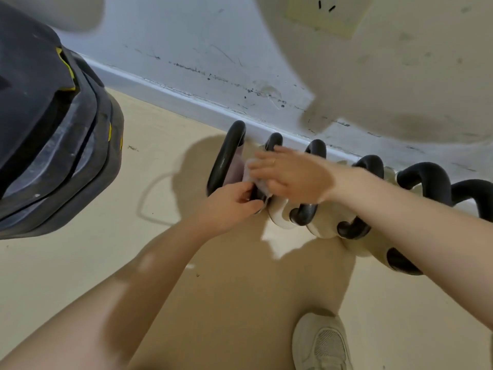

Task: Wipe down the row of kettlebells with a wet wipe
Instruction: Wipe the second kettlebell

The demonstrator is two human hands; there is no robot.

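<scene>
The row of kettlebells (314, 209) stands on the floor (80, 263) along the baseboard (186, 98); its long axis runs parallel to that baseboard, handles pointing up. At the row's left end, your right hand (288, 174) lies flat, fingers extended, pressing the wet wipe (253, 180) onto a kettlebell. Your left hand (232, 202) pinches the wipe's near edge. A stack of black weight plates (53, 129) sits well left of the row

Black-handled pale kettlebells (301, 209) rowed along wall; crumpled wet wipe (257, 182) on second.
</scene>
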